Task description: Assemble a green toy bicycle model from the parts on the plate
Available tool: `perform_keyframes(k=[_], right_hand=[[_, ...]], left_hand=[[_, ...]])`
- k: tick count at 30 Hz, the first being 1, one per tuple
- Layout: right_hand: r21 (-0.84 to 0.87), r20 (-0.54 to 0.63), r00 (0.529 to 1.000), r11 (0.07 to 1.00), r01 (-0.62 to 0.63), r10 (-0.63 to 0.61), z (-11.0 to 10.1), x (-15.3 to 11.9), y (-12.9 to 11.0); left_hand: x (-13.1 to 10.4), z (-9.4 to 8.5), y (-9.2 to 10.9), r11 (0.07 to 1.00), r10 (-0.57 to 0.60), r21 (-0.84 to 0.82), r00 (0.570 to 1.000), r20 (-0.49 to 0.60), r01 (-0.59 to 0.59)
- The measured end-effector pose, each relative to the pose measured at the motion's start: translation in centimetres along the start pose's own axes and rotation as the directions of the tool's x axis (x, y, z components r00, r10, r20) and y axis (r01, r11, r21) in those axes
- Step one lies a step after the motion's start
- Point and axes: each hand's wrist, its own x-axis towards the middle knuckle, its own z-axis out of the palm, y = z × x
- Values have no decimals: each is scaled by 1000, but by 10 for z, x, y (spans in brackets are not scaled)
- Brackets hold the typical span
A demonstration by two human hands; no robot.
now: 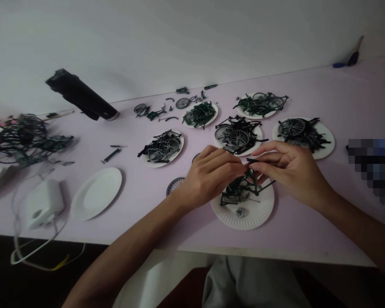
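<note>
From where I stand, a cluster of model bicycles (22, 137) sits far left on the tabletop (131, 207), between nine and ten o'clock from the ribbed plate (261, 216) under the hands. A plate of wheels (163, 147) is at ten. The step in hand looks like fitting a small part to the green bicycle frame (237, 188), which is over the ribbed plate, just below the fingers. The left hand (207, 173) comes in from eleven, its grip bunched at the frame's top; I can't tell whether it pinches anything. The right hand (287, 166), at about one, has a narrow grip, thumb and forefinger pinching a small dark piece (252, 161). I'd judge the next move calls for a steady frame and careful lining-up of that piece.
</note>
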Motion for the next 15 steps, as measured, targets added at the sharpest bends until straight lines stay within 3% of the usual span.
perform_keyframes(k=[11, 15], right_hand=[[11, 42, 999, 1000, 13, -13, 0, 1, 0], [50, 67, 997, 998, -46, 43, -2, 3, 0]], left_hand=[[1, -2, 2, 997, 18, 74, 996, 88, -25], [1, -2, 2, 999, -10, 42, 997, 80, 7]])
